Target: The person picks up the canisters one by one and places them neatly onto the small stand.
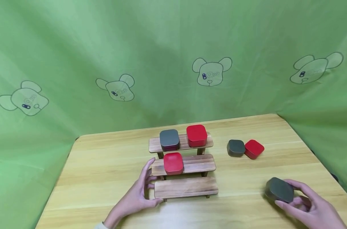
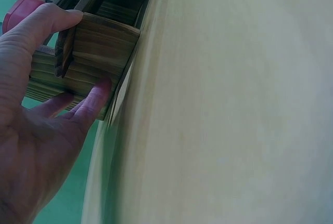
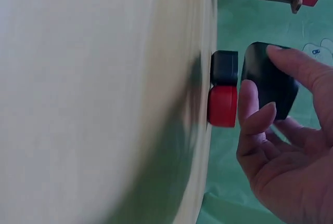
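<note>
A wooden three-step display rack (image 1: 186, 187) stands on the table. My left hand (image 1: 139, 194) grips its left end, the thumb at the front of the lowest step and fingers along the side; the left wrist view shows the fingertips (image 2: 99, 91) against the wood. My right hand (image 1: 314, 203) holds a dark grey rounded-square box (image 1: 280, 190) between thumb and fingers, raised off the table in the right wrist view. On the top step sit a grey-lidded box (image 1: 169, 139) and a red box (image 1: 196, 135). Another red box (image 1: 173, 163) rests on the middle step's left part.
Right of the rack, a small dark grey box (image 1: 236, 148) and a small red box (image 1: 254, 149) stand side by side, touching. The light wooden table (image 1: 104, 165) meets a green cloth backdrop (image 1: 162, 63) with bear-head drawings behind and at both sides.
</note>
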Motion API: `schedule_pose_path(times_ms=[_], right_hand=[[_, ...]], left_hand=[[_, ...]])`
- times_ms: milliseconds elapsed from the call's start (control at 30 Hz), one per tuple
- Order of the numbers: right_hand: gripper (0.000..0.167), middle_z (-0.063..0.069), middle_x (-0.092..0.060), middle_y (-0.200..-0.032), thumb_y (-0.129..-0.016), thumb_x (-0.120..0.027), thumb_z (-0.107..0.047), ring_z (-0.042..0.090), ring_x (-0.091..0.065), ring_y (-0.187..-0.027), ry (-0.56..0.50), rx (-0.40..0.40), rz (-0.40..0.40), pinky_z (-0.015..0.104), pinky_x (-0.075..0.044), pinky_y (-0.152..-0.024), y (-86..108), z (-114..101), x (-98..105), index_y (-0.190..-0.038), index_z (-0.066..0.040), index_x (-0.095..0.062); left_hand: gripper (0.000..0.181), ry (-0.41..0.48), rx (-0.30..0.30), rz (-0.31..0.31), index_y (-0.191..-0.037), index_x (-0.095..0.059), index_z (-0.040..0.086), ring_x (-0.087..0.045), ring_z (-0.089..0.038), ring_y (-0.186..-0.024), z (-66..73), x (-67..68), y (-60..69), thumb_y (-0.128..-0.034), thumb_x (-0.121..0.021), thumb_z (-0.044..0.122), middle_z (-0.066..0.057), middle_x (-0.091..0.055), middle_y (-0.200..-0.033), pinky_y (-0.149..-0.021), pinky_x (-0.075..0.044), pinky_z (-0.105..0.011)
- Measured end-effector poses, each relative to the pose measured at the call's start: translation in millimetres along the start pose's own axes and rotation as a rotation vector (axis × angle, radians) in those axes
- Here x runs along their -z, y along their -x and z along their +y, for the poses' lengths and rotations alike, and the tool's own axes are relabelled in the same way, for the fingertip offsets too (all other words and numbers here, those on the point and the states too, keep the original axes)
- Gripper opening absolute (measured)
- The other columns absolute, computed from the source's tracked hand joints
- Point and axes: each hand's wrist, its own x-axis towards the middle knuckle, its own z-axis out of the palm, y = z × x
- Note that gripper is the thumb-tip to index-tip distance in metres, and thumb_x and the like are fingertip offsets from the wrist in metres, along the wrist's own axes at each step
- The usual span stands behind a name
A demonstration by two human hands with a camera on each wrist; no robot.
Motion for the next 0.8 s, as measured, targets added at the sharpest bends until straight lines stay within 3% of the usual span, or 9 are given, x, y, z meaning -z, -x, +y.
schedule_pose_path(times_ms=[67, 267, 400, 800], right_hand=[[0.075, -0.002, -0.076, -0.092, -0.093, -0.09, -0.032, 0.012, -0.063, -0.075, -0.011, 0.025, 0.003, 0.022, -0.045, -0.061, 0.9, -5.8, -2.1, -0.157, -0.022, -0.052], [0.074, -0.002, -0.072, -0.094, -0.091, -0.093, -0.03, 0.015, -0.056, -0.075, 0.017, 0.151, 0.039, 0.025, -0.039, -0.059, 1.1, -30.0, -10.2, -0.155, -0.017, -0.058], [0.075, -0.002, -0.071, -0.092, -0.091, -0.092, -0.03, 0.015, -0.054, -0.075, 0.023, 0.167, 0.042, 0.025, -0.036, -0.061, 0.9, -43.6, -13.8, -0.156, -0.018, -0.056], [0.068, 0.006, -0.066, -0.101, -0.088, -0.095, -0.022, 0.017, -0.056, -0.076, -0.076, 0.267, 0.062, 0.026, -0.043, -0.06, -3.7, -81.7, -26.2, -0.145, -0.018, -0.057]], left_hand=[[0.137, 0.005, 0.004, 0.0, -0.176, -0.004, 0.038, -0.054, -0.033, -0.143, 1.0, -0.9, 0.7, -0.0801, -0.098, 0.01, -0.008, -0.008, -0.181, -0.11, -0.055, -0.038], [0.136, -0.008, -0.046, 0.008, -0.177, -0.004, 0.033, -0.055, -0.04, -0.141, 1.2, -2.2, 1.8, -0.08, -0.098, 0.01, -0.015, -0.01, -0.181, -0.108, -0.056, -0.039], [0.136, 0.004, -0.033, -0.001, -0.176, -0.004, 0.034, -0.053, -0.04, -0.143, 0.5, -3.4, 2.0, -0.0802, -0.098, 0.01, -0.012, -0.008, -0.181, -0.109, -0.055, -0.038], [0.136, 0.012, -0.005, -0.007, -0.176, -0.005, 0.037, -0.053, -0.036, -0.143, 0.1, -2.5, 0.2, -0.0804, -0.098, 0.007, -0.011, -0.011, -0.181, -0.11, -0.055, -0.038]])
